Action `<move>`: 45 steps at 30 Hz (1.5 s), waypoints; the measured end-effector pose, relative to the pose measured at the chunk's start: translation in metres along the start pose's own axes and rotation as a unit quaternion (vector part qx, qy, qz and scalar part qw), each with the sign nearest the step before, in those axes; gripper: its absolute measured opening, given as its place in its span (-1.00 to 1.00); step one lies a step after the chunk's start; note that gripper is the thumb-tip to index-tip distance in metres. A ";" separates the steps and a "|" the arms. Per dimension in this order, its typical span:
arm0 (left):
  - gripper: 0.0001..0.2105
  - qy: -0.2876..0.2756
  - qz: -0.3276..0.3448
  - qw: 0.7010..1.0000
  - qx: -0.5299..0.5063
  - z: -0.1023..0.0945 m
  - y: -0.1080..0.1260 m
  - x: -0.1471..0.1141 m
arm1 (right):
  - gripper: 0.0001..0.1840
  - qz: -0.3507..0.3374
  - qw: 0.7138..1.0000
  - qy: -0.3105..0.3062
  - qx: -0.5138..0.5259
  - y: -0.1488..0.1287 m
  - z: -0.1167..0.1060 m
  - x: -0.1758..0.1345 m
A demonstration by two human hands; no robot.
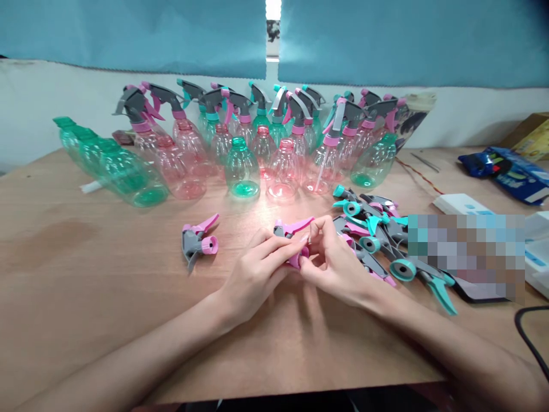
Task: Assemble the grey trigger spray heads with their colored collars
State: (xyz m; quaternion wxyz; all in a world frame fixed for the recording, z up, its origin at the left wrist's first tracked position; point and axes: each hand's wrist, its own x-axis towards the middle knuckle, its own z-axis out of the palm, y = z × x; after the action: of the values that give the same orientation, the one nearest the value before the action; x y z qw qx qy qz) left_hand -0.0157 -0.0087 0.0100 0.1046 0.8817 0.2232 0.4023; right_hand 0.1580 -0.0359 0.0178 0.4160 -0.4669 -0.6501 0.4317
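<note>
Between my hands, low over the middle of the table, is a grey and pink trigger spray head (pixel 295 226). My left hand (pixel 259 269) is closed around its body, with the pink trigger sticking out above the fingers. My right hand (pixel 338 264) is closed at the pink collar, thumb against it and index finger bent; whether a small part sits in that pinch I cannot tell. Another grey and pink spray head (pixel 193 243) lies to the left. Right of my hands lies a pile of spray heads (pixel 373 229) with turquoise or pink parts, partly behind my right hand.
Several clear green and pink bottles stand along the back, among them an uncapped green bottle (pixel 242 171) and an uncapped pink bottle (pixel 286 171). Many behind carry spray heads. White boxes (pixel 461 203), a blue packet (pixel 514 174) and a black cable (pixel 527 337) are at the right.
</note>
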 end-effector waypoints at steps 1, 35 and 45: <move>-0.69 0.002 -0.006 1.000 -0.004 -0.001 0.000 0.000 | -0.68 0.006 1.000 -0.007 0.026 -0.002 -0.001 0.000; -0.80 0.055 0.028 0.998 -0.004 0.002 0.001 0.002 | -0.70 0.184 0.902 -0.082 0.381 -0.008 0.012 0.008; -0.81 0.042 0.018 0.999 0.009 0.004 0.001 0.000 | -0.67 0.182 0.905 -0.077 0.378 -0.005 0.012 0.009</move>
State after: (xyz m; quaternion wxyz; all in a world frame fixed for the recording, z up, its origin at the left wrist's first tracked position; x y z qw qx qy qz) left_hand -0.0119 -0.0096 0.0079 0.0797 0.8686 0.2157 0.4389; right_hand 0.1433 -0.0301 0.0201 0.4241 -0.3501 -0.3721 0.7477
